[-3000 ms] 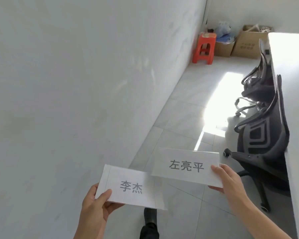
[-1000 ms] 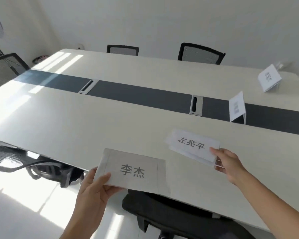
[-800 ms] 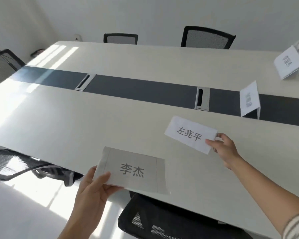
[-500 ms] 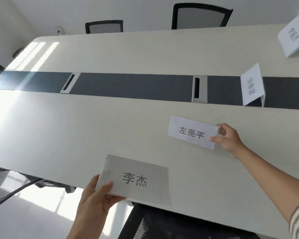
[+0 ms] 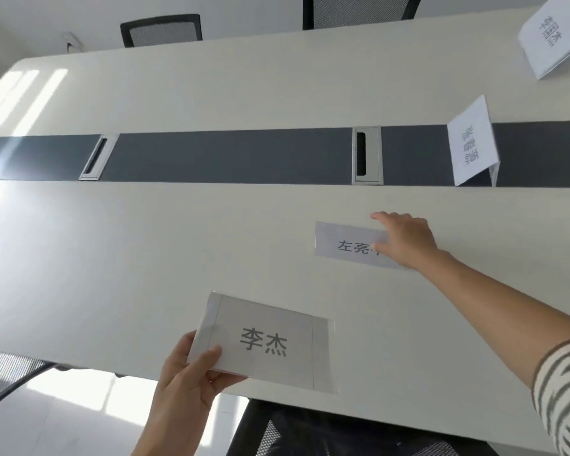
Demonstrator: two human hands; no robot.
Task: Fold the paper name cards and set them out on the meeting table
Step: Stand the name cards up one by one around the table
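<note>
The right hand reaches out over the pale tabletop and rests on the right end of the name card reading 左亮平, covering the last character. Its index finger stretches past the card's top edge and the thumb lies across the printed face, so this grip is on the card; whether the paper is pinched or only pressed down I cannot tell. The card sits on the tabletop, just on the near side of the dark centre strip.

The left hand holds the name card reading 李杰 by its lower left corner, thumb on the front and fingers behind, the grip clamped on the paper. This card hangs over the near edge of the tabletop, tilted slightly.

2 more folded cards already stand upright: one on the dark strip, beside a metal cable slot, another near the far right corner. A striped sleeve covers the right upper arm. 2 black chairs stand beyond the far edge.
</note>
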